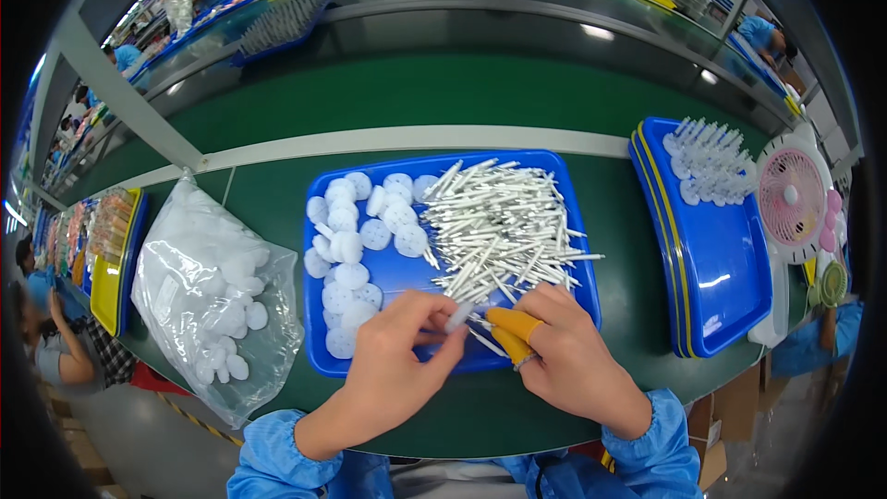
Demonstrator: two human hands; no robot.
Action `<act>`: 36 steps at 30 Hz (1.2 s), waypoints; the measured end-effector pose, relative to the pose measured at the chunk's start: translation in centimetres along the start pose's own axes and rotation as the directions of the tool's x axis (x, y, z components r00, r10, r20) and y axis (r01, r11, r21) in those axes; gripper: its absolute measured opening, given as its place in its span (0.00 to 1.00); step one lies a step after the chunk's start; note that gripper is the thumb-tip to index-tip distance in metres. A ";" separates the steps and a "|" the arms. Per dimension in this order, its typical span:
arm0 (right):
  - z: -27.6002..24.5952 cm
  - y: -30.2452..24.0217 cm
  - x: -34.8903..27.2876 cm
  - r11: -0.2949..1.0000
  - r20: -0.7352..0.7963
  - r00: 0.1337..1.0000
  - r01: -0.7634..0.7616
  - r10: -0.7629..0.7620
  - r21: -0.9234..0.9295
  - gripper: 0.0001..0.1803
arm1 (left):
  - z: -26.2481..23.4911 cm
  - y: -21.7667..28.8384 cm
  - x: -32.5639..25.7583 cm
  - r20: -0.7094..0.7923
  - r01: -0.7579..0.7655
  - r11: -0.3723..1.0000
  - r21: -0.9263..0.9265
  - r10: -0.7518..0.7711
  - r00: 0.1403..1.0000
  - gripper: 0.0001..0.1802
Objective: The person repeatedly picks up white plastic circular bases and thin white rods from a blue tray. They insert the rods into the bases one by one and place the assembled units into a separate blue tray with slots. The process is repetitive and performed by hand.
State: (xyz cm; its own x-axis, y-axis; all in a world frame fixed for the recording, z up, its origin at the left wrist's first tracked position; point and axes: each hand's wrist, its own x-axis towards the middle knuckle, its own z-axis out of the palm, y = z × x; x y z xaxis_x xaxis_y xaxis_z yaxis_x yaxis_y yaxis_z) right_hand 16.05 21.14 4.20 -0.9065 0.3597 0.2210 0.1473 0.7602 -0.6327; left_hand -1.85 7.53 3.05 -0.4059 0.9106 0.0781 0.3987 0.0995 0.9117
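Over the front of a blue tray (573, 180), my two hands meet close together. Pinched between thumb and fingers of my left hand (407, 337) is a small white plastic disc (458, 318), tilted on edge. My right hand (564, 342), with yellow covers on two fingers, is closed around thin white sticks (484, 342) with metallic ends, which point toward the disc. Whether they touch it I cannot tell. A big heap of similar sticks (504, 222) fills the tray's right side. Loose white discs (346, 248) lie along its left side.
Left of the tray lies a clear plastic bag (199, 277) of white discs. At right, stacked trays (721, 286) hold upright sticks on discs (710, 159), beside a pink fan (790, 194). A metal rail (416, 139) crosses behind the tray. Other people in blue work farther off.
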 end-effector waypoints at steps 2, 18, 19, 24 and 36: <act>0.1 -0.8 0.2 1.000 0.008 1.000 -0.007 0.007 0.000 0.22 | 0.2 -0.2 -0.5 -0.004 0.030 0.999 0.024 -0.030 1.000 0.10; 3.3 -3.0 -0.2 0.995 -0.304 0.948 -0.082 0.098 0.064 0.18 | 1.1 0.1 -1.6 0.001 -0.175 0.965 0.194 0.178 0.984 0.14; 3.6 -2.8 -0.2 0.995 -0.311 0.946 -0.073 0.089 0.064 0.18 | 1.2 0.0 -1.7 -0.007 -0.185 0.961 0.205 0.191 0.982 0.14; 3.3 -2.2 -0.2 0.991 -0.204 0.972 -0.104 0.119 0.084 0.20 | 1.3 -0.4 -1.6 -0.018 -0.116 0.974 0.194 0.122 0.992 0.13; -3.8 0.5 -1.6 0.985 -0.196 0.976 -0.119 0.093 -0.124 0.21 | 0.0 0.1 0.2 -0.190 -0.073 0.996 0.053 0.082 0.978 0.09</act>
State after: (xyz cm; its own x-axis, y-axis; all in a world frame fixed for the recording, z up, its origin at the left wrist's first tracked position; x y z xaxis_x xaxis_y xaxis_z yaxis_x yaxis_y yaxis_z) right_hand 19.09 22.98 6.37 -0.7935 0.5279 0.3028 0.3018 0.7734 -0.5575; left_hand -1.91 7.72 3.21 -0.5206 0.8228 0.2277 0.4702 0.0537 0.8809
